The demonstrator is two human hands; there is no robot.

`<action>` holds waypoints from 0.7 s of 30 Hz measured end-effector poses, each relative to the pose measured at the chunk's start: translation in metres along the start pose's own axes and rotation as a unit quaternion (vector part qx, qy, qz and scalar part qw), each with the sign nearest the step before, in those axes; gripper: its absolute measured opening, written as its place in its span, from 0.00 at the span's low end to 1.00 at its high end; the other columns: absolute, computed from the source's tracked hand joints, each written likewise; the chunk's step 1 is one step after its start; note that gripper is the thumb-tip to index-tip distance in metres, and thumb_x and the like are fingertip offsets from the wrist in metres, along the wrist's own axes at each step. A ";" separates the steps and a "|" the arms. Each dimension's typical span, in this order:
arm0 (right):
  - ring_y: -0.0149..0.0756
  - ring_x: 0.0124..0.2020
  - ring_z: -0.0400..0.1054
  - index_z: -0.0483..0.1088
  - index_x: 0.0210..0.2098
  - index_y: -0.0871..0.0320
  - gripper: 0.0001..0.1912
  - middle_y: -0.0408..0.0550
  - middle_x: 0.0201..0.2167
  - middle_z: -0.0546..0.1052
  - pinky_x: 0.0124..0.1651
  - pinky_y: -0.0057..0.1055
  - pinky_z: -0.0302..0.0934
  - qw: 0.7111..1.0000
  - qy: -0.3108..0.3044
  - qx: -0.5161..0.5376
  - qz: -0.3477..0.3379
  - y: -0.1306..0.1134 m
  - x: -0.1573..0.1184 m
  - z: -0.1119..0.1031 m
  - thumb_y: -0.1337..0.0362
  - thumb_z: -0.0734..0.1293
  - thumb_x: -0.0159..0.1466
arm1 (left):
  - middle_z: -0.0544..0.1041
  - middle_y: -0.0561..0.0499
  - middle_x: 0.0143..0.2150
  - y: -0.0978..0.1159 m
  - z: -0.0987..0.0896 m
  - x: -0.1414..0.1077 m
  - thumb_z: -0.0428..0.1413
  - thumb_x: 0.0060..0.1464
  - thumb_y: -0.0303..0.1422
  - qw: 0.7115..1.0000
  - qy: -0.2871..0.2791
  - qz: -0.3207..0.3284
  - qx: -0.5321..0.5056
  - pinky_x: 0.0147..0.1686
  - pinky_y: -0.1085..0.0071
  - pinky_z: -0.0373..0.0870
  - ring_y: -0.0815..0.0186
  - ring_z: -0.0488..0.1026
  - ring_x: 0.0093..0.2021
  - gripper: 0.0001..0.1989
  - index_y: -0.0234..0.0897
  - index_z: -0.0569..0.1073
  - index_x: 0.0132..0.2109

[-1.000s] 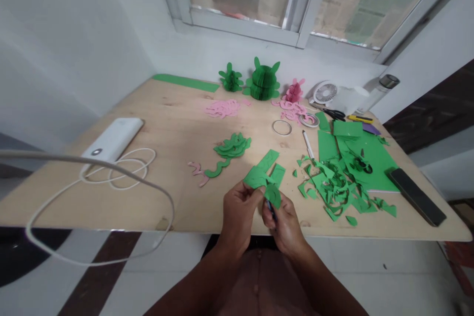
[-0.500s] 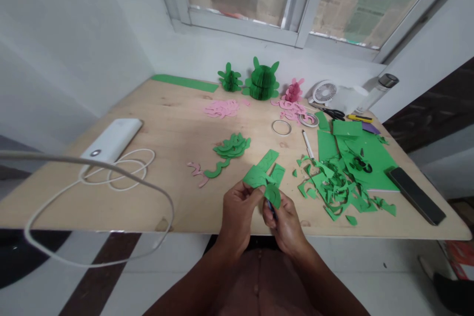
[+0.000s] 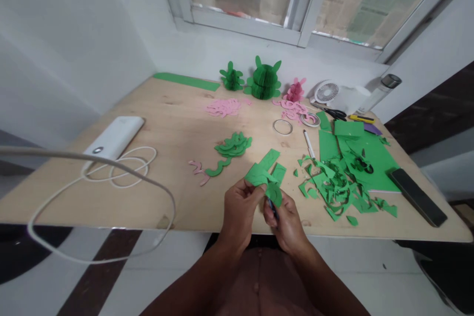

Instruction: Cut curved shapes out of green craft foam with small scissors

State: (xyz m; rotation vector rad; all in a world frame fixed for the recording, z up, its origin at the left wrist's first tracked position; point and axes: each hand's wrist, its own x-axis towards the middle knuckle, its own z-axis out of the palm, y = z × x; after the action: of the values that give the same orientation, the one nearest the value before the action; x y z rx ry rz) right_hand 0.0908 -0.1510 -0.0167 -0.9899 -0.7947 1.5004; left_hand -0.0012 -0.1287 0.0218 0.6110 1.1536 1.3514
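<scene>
My left hand (image 3: pixel 239 210) pinches a piece of green paper (image 3: pixel 256 175) near the front edge of the table. Closed around a pair of dark-handled scissors (image 3: pixel 273 209), my right hand (image 3: pixel 287 217) is close beside it; paper and fingers hide most of the blades. A rounded flap of the green paper hangs over the scissors. Beyond my hands lie green paper strips (image 3: pixel 269 158). To their left is a pile of wavy green cutouts (image 3: pixel 234 144), with one curved green cutout (image 3: pixel 217 168) touching small pink pieces (image 3: pixel 199 172).
Green scraps (image 3: pixel 338 187) and green sheets (image 3: pixel 381 168) cover the right side, beside a black phone (image 3: pixel 418 196). A white pen (image 3: pixel 308 144), tape ring (image 3: pixel 282 127) and black scissors (image 3: pixel 335 113) lie farther back. Paper figures (image 3: pixel 263 81) stand by the wall. A white cable (image 3: pixel 148 177) loops from a power bank (image 3: pixel 114 138).
The rounded green flap at the scissors has shifted and turned slightly. Both hands keep nearly the same place and hold. The whole view has moved a little.
</scene>
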 end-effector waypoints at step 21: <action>0.24 0.15 0.42 0.61 0.23 0.56 0.19 0.34 0.13 0.57 0.18 0.26 0.36 1.000 0.020 -0.008 0.007 0.002 0.001 0.001 0.50 0.66 0.60 | 0.64 0.58 0.16 0.002 0.002 0.000 0.60 0.38 0.29 1.000 0.011 0.007 0.021 0.23 0.75 0.60 0.73 0.59 0.19 0.07 0.36 0.69 0.19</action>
State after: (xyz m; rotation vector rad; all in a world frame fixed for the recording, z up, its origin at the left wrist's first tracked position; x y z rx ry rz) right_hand 0.0893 -0.1500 -0.0182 -1.0361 -0.7729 1.4835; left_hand -0.0002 -0.1272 0.0248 0.6365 1.2011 1.3517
